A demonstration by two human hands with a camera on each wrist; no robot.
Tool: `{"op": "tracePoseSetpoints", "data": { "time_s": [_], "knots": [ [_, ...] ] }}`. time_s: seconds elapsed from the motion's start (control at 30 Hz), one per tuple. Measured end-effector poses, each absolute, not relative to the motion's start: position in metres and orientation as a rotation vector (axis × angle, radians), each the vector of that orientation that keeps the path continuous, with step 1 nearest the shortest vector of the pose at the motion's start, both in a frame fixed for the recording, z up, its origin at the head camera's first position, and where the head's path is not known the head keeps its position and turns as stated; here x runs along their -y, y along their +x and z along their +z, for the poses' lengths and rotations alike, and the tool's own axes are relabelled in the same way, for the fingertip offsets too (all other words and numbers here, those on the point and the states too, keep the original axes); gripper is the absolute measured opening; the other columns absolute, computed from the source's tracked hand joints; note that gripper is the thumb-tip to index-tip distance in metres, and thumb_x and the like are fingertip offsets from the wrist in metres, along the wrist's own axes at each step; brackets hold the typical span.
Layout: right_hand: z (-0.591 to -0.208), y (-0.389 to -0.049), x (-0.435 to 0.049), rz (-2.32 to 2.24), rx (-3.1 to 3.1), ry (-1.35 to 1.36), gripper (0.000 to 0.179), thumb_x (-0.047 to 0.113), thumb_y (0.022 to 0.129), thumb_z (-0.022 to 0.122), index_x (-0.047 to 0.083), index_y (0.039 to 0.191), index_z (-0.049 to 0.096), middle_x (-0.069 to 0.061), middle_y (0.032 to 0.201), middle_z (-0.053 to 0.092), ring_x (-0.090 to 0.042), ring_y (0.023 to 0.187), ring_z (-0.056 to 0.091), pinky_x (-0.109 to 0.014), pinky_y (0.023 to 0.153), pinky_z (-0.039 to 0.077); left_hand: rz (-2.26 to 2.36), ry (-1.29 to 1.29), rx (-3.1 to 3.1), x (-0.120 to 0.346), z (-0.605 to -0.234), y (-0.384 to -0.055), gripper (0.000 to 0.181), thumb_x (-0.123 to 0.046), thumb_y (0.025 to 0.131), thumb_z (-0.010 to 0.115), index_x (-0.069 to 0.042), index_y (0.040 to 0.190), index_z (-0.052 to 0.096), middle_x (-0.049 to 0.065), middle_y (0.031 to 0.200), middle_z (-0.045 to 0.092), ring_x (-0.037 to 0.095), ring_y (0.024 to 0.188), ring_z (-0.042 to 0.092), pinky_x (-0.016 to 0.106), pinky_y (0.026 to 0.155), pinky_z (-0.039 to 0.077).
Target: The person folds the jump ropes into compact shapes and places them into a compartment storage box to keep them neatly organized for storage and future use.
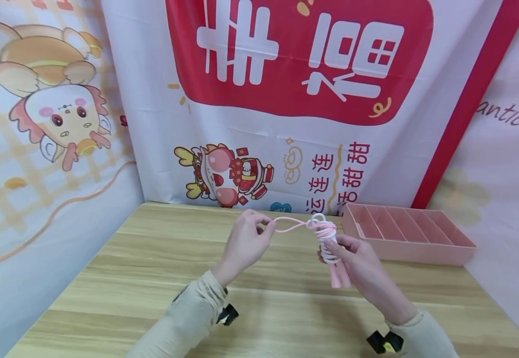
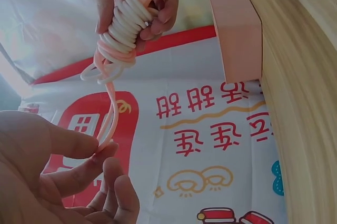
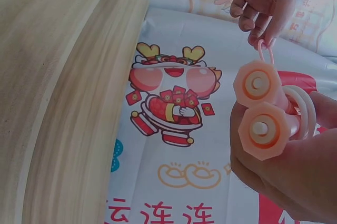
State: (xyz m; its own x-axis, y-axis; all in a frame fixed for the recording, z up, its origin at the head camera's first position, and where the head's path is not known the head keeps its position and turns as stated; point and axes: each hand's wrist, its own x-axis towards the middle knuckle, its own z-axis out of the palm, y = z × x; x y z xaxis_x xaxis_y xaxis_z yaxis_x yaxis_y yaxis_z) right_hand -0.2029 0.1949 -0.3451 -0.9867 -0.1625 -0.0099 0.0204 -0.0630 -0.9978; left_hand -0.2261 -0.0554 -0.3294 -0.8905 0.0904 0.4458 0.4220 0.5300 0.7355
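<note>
A jump rope (image 1: 325,231) is bundled up, its white and pink cord wound in several turns around two pink handles (image 3: 258,85). My right hand (image 1: 366,266) grips the wound bundle above the table, fingers and thumb around the coils. The handle ends point down toward me in the head view. From the bundle's top a pink cord loop (image 2: 114,109) stretches out to the left. Its far end is pinched between thumb and index finger of my left hand (image 1: 248,241). In the left wrist view the other left fingers curve loosely below the pinch.
Behind my right hand, a pink divided box (image 1: 420,252) with several compartments stands at the table's back right. The wood-grain table (image 1: 160,278) meets a printed cloth (image 1: 250,127) hanging along its back edge. More printed cloth hangs at both sides.
</note>
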Motion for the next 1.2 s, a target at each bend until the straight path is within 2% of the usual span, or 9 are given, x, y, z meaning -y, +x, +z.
{"op": "tracePoseSetpoints", "data": {
  "time_s": [0.33, 1.2],
  "knots": [
    [-0.349, -0.201, -0.193, -2.185, -2.086, -0.160, 0.047, 0.022, 0.098, 0.064, -0.013, 0.127, 0.051, -0.018, 0.102, 0.064, -0.024, 0.090, 0.066, -0.034, 0.079, 0.056, -1.279, -0.391, 2.495, 0.058, -0.328, -0.225, 0.013, -0.021, 0.095, 0.068, -0.009, 0.093, 0.074, 0.002, 0.096, 0.058, 0.017, 0.079, 0.054, 0.031, 0.065, 0.049],
    [-0.349, -0.198, -0.188, -2.166, -2.108, -0.170, 0.047, 0.023, 0.099, 0.063, -0.013, 0.126, 0.051, -0.019, 0.099, 0.066, -0.023, 0.087, 0.066, -0.033, 0.076, 0.057, -1.256, -0.391, 2.529, 0.067, -0.324, -0.228, 0.012, -0.020, 0.094, 0.067, -0.011, 0.090, 0.074, 0.001, 0.093, 0.057, 0.015, 0.077, 0.055, 0.031, 0.065, 0.049]
  ]
}}
